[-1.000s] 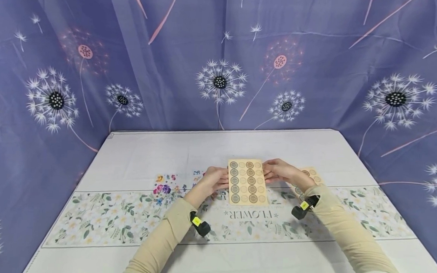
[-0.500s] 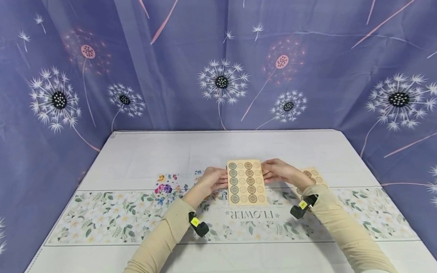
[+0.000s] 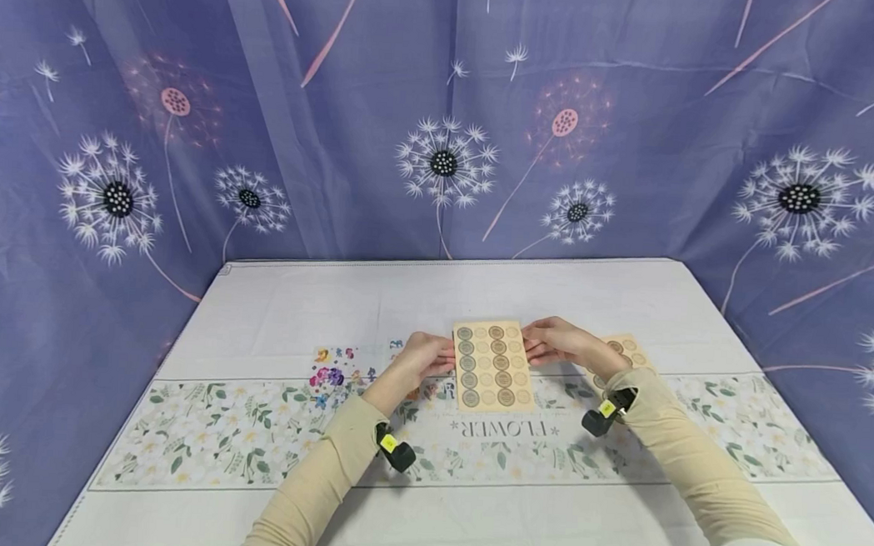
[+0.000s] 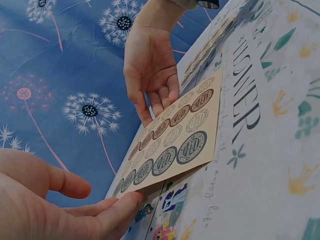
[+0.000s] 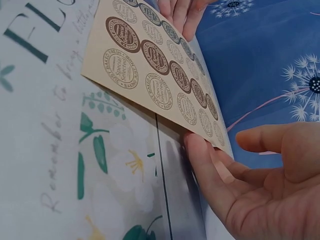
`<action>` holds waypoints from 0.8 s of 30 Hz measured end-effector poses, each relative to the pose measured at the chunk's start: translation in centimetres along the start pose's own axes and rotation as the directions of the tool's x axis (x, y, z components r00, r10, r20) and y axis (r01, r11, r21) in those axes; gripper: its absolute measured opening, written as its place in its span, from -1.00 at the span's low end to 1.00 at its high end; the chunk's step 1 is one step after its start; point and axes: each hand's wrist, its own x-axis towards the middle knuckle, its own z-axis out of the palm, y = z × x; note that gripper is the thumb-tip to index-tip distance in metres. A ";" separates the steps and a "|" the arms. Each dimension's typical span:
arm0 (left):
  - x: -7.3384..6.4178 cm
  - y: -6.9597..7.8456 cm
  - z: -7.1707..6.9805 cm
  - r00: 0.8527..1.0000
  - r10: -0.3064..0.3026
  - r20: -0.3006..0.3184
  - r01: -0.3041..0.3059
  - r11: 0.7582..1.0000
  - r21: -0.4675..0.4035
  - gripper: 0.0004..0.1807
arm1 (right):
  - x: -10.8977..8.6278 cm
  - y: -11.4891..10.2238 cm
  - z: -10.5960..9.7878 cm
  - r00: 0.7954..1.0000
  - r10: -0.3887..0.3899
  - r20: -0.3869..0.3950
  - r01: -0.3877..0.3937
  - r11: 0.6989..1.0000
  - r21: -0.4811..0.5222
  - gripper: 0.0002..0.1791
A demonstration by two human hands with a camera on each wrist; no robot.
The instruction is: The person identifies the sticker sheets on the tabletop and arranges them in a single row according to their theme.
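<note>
A cream sheet of round stickers, with brown, dark grey-green and pale printed circles in columns, is at the middle of the table in the head view. Its side edges are a little raised, with shadow beneath in the wrist views. My left hand touches the left edge with extended fingertips; in the left wrist view its thumb stays off the sheet. On the opposite edge, the fingers of my right hand reach under the sheet, the thumb apart from it. The fingertips below the paper are partly hidden.
Colourful cartoon and flower stickers on clear sheets lie left, partly behind the left hand. A second cream sticker sheet lies behind the right wrist. The white tablecloth has a floral band. A purple dandelion curtain surrounds the back and sides.
</note>
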 end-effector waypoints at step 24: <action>-0.1 0.0 -0.1 0.999 -0.024 -0.029 0.023 0.999 -0.030 -0.63 | -0.7 -0.5 -0.4 0.999 0.042 0.001 -0.042 0.997 -0.072 -0.55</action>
